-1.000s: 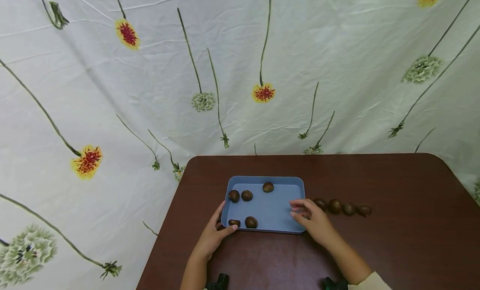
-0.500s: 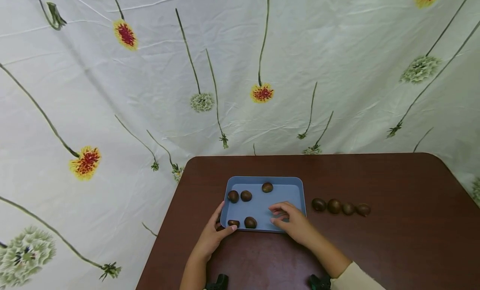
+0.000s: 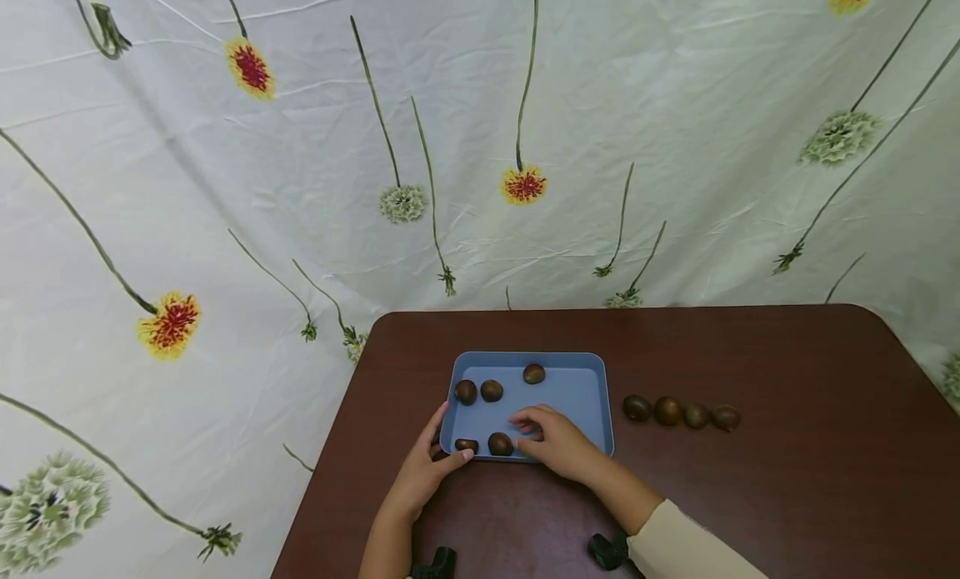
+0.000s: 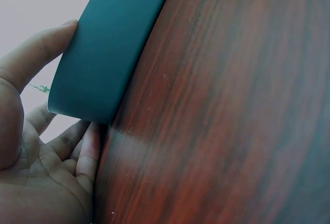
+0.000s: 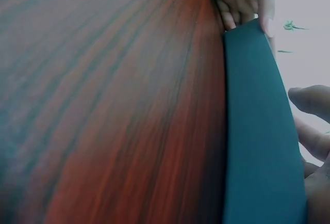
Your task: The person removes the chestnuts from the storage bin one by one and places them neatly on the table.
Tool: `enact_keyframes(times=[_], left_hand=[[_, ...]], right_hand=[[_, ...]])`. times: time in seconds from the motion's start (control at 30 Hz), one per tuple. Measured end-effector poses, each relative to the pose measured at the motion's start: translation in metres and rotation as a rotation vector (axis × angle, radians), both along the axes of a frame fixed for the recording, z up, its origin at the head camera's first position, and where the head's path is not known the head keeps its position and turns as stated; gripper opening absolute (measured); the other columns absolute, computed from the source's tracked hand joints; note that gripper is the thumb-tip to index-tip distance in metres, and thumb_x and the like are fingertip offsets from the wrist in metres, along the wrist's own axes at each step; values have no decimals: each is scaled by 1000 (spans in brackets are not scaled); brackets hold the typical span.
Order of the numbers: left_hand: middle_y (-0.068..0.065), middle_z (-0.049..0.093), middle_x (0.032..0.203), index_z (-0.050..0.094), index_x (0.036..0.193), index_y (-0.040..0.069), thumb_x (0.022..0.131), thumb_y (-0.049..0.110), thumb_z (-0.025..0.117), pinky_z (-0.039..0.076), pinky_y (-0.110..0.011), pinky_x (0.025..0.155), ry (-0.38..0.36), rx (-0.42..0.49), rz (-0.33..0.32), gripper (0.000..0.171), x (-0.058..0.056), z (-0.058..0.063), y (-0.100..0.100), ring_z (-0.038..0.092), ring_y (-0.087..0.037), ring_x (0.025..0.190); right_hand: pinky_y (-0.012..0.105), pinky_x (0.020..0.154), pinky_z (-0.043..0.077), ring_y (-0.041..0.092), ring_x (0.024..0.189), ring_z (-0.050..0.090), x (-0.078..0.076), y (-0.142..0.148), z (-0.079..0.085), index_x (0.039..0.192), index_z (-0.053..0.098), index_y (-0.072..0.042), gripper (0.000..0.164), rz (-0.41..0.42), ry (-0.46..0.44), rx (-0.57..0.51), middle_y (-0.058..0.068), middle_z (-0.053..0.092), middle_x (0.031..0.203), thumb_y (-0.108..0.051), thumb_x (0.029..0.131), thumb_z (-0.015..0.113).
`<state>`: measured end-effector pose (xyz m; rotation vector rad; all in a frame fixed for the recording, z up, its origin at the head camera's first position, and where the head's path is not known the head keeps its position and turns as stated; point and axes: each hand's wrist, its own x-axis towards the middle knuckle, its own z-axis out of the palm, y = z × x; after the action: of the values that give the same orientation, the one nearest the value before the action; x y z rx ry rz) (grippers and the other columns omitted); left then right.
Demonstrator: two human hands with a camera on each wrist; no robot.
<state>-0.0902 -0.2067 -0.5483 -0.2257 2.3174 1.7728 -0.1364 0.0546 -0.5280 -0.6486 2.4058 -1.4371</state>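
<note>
A blue rectangular tray (image 3: pixel 577 387) lies on the table with several brown chestnuts spread in it. My left hand (image 3: pixel 420 466) holds the tray's front left corner, thumb on the front rim and fingers along the left side. In the left wrist view, the thumb (image 4: pixel 44 53) touches the top edge and other fingers reach under the corner. Over the tray's front part is my right hand (image 3: pixel 555 446), fingers loosely bent, its tips close to a chestnut (image 3: pixel 501 444); nothing shows between them. Whether they touch it, I cannot tell. A smaller chestnut (image 3: pixel 467 446) lies by my left thumb.
To the tray's right, several more chestnuts (image 3: pixel 667 411) form a row on the brown wooden table (image 3: pixel 810 479). A white cloth (image 3: pixel 322 146) printed with flowers hangs behind. A dark device (image 3: pixel 609 552) sits at my right wrist.
My right hand has moved left across the tray, from its right edge to the front chestnut. My left hand keeps its hold on the corner, and the chestnuts stay in place.
</note>
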Motion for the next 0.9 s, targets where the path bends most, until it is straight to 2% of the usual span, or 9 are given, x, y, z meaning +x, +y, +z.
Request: enact_keyframes(times=[0.17, 0.3, 0.43, 0.9], left_hand=[[-15, 40, 156, 22, 162, 34, 86, 33, 82, 50, -43, 95, -1, -3, -5, 96, 0, -1, 1, 55, -33, 129], [-16, 42, 153, 19, 163, 30, 88, 32, 81, 49, -40, 95, 4, -1, -17, 97, 0, -1, 1, 56, -33, 127], [-15, 43, 152, 19, 163, 31, 87, 33, 81, 48, -39, 96, -2, 4, -14, 99, -1, 0, 0, 55, -31, 127], [-16, 41, 154, 19, 163, 30, 88, 30, 81, 49, -38, 95, 5, 21, -21, 98, -1, 0, 1, 55, -32, 129]], right_hand=[[39, 92, 52, 25, 111, 63, -5, -8, -3, 127, 67, -5, 35, 19, 0, 11, 7, 66, 122, -20, 96, 71], [42, 94, 52, 26, 111, 63, -9, -14, -1, 126, 66, -3, 36, 41, -39, 0, 10, 65, 121, -19, 95, 72], [42, 95, 52, 26, 110, 63, -12, -17, 0, 125, 67, -3, 37, 65, -62, 11, 11, 64, 119, -21, 94, 74], [39, 93, 51, 23, 105, 63, -12, -19, -5, 122, 71, -8, 33, 101, -8, 59, 3, 68, 113, -22, 93, 75]])
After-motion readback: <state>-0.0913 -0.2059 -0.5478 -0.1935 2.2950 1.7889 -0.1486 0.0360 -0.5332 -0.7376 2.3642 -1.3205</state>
